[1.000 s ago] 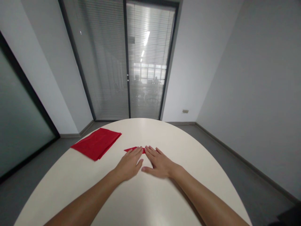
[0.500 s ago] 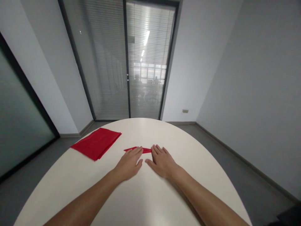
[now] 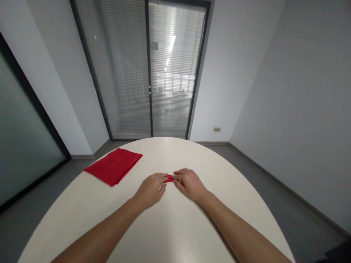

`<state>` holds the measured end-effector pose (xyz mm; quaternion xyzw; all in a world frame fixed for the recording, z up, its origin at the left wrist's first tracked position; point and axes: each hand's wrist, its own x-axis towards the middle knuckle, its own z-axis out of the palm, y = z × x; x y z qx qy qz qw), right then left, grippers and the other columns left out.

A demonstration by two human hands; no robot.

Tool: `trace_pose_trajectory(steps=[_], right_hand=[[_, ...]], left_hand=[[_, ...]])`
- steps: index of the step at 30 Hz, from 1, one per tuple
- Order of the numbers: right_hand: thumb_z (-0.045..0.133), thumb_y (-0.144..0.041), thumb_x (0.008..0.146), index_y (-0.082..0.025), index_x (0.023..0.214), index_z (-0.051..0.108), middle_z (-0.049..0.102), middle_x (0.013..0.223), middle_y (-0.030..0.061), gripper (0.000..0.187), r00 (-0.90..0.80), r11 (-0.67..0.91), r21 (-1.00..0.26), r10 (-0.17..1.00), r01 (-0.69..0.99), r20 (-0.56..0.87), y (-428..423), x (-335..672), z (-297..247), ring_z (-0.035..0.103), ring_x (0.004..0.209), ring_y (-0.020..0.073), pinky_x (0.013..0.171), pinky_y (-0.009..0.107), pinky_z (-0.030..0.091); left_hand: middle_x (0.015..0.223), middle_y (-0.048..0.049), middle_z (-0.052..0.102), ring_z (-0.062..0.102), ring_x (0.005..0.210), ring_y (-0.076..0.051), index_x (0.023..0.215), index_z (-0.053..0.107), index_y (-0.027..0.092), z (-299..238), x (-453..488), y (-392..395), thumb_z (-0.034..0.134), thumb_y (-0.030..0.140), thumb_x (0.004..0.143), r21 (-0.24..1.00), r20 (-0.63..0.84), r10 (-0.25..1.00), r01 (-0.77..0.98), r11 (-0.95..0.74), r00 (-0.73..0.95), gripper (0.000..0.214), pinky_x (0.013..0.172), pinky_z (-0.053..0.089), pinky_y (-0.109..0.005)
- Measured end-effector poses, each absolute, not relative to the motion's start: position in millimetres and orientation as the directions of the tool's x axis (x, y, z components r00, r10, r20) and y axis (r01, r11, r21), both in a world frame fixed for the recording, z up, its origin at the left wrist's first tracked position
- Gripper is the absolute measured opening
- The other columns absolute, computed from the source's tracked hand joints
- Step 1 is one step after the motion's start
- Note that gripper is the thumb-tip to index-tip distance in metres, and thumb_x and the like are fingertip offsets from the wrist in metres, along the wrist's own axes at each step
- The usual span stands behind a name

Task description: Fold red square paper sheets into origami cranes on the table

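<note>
Starting from the left, our left hand [image 3: 152, 187] lies over one end of a small folded red strip [image 3: 170, 178], its fingers side by side and its thumb spread apart, so it seems to press rather than pinch, probably to pin the strip flat. The strip shows only in the narrow gap between the two hands, resting on the table. Our right hand [image 3: 189, 184] curls over the other end, fingertips bent down and thumb near them, likely to steady the fold; whether it pinches the strip we cannot tell, since its own fingers hide the contact. Around us, a red pile of sheets [image 3: 113, 167] lies beyond and left of the left hand, well apart from it, seemingly set aside so it does not crowd the work. The pale round table [image 3: 164, 151] bears everything, with a blind-covered glass door [image 3: 175, 113] ahead of both hands and a wall plate [image 3: 216, 129] beyond the right
</note>
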<state>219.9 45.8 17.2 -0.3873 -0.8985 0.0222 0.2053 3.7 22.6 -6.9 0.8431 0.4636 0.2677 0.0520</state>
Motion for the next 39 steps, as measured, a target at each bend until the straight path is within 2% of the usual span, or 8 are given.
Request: trace_pose_trajectory(steps=[9, 18, 26, 39], right_hand=[[0.052, -0.024, 0.098, -0.022, 0.106, 0.077, 0.076, 0.109, 0.0048, 0.026, -0.598, 0.703, -0.261, 0.705, 0.662, 0.382, 48.3, 218.3, 14.4, 0.066, 0.1, 0.0218, 0.092, 0.036, 0.047], [0.054, -0.021, 0.097, -0.021, 0.102, 0.076, 0.077, 0.104, 0.0045, 0.023, -0.579, 0.71, -0.304, 0.699, 0.636, 0.421, 50.2, 218.2, 11.6, 0.066, 0.095, 0.0202, 0.089, 0.033, 0.047], [0.059, -0.017, 0.094, -0.021, 0.1, 0.075, 0.076, 0.099, 0.005, 0.018, -0.576, 0.724, -0.314, 0.684, 0.614, 0.448, 52.1, 219.0, 9.1, 0.066, 0.093, 0.0199, 0.087, 0.033, 0.048], [0.057, -0.016, 0.094, -0.022, 0.117, 0.07, 0.073, 0.103, 0.0062, 0.027, -0.579, 0.719, -0.35, 0.693, 0.601, 0.43, 52.9, 219.9, 5.7, 0.064, 0.096, 0.0203, 0.087, 0.033, 0.048]], left_hand=[[0.115, -0.0015, 0.074, 0.065, 0.108, -0.02, 0.11, 0.072, 0.026, -9.5, 0.4, 28.2, 0.056, 0.017, 0.093, 0.43, 0.426, 0.834, 0.732, -0.528, 0.351, 0.026, 0.098, 0.053, -0.036], [0.124, -0.0042, 0.069, 0.06, 0.12, -0.021, 0.103, 0.074, 0.023, -8.1, 1.6, 27.4, 0.054, 0.015, 0.093, 0.372, 0.435, 0.827, 0.766, -0.525, 0.356, 0.023, 0.105, 0.049, -0.038], [0.128, -0.0074, 0.068, 0.059, 0.123, -0.025, 0.102, 0.073, 0.022, -14.2, 0.8, 31.6, 0.057, 0.012, 0.091, 0.328, 0.475, 0.795, 0.762, -0.559, 0.378, 0.022, 0.109, 0.046, -0.046], [0.11, -0.0052, 0.068, 0.062, 0.104, -0.022, 0.096, 0.069, 0.022, -6.0, 2.9, 28.4, 0.055, 0.008, 0.088, 0.323, 0.532, 0.756, 0.735, -0.597, 0.38, 0.021, 0.095, 0.05, -0.04]])
